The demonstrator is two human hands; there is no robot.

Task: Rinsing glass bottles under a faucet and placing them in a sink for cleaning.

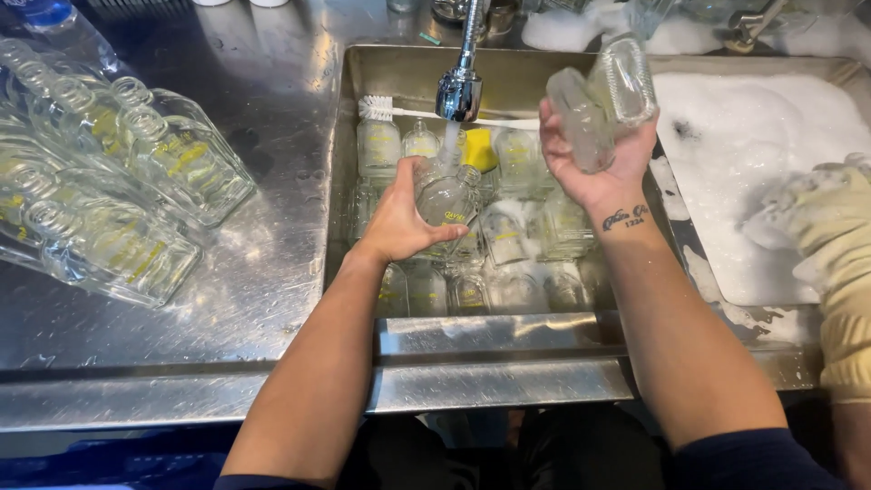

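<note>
My left hand grips a clear glass bottle under the running faucet, and water pours onto it. My right hand holds two clear glass bottles together, raised above the sink's right side. Below both hands the steel sink holds several more clear bottles with yellow labels. A yellow sponge and a white bottle brush lie at the back of the sink.
Several rinsed bottles lie on their sides on the steel counter at left. The right basin is full of white foam. Another person's yellow-gloved hand works there. The counter's front edge runs below.
</note>
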